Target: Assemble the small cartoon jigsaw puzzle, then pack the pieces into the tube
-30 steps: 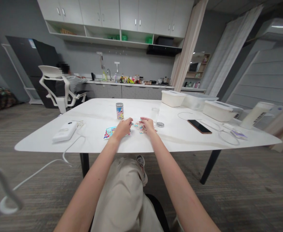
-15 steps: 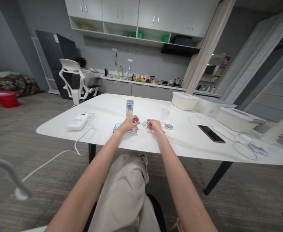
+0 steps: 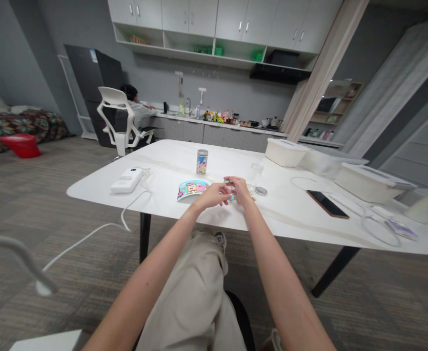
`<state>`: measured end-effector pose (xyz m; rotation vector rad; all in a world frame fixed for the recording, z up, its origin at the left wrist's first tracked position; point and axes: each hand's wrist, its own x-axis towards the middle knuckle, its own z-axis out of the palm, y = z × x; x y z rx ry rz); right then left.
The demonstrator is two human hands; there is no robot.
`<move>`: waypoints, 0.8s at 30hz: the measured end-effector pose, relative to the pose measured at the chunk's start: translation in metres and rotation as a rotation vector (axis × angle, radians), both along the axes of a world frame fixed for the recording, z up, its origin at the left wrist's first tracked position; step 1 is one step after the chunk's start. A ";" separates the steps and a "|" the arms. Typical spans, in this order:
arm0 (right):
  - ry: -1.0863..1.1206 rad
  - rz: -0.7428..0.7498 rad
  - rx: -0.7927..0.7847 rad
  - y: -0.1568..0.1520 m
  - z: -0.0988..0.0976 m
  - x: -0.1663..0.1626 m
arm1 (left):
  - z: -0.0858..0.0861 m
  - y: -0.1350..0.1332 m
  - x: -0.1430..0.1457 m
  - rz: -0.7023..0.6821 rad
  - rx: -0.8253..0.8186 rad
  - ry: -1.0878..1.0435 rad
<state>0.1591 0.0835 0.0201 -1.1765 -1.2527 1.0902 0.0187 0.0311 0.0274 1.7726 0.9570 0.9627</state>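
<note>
My left hand [image 3: 215, 195] and my right hand [image 3: 238, 189] meet close together above the white table [image 3: 155, 161]. Small teal-and-pale pieces show at their fingertips, too small to name surely. My right fingers pinch a teal piece [image 3: 227, 181]. My left fingers curl together beside another; their grip is partly hidden. Left of my hands lies a curved, brightly printed cartoon card [image 3: 192, 188]. Behind it stands a cartoon-printed can [image 3: 201, 163] with a silver lid. A clear jar [image 3: 256, 171] and a round silver lid [image 3: 261, 190] are just right of my right hand.
At left, a white power bank-like box [image 3: 128, 180] trails a cable off the table edge. A phone [image 3: 327, 204], cables and lidded storage boxes [image 3: 285, 152] occupy the right side. Beyond the table, a person sits in a white chair [image 3: 116, 117] by the kitchen counter.
My left hand has moved right, off the printed card, to meet my right hand. The card now shows uncovered. The whole view has shifted slightly.
</note>
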 end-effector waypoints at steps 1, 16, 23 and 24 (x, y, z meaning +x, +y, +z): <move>-0.005 0.032 0.010 -0.001 0.000 -0.001 | -0.006 -0.003 0.004 -0.021 -0.028 -0.002; -0.122 0.122 0.095 -0.044 -0.021 0.033 | -0.033 -0.001 -0.001 0.000 -0.172 -0.281; -0.276 -0.008 0.231 -0.037 -0.038 0.039 | -0.027 -0.005 -0.001 0.031 -0.238 -0.341; -0.308 -0.018 0.241 -0.035 -0.040 0.039 | -0.026 -0.005 0.000 0.049 -0.241 -0.346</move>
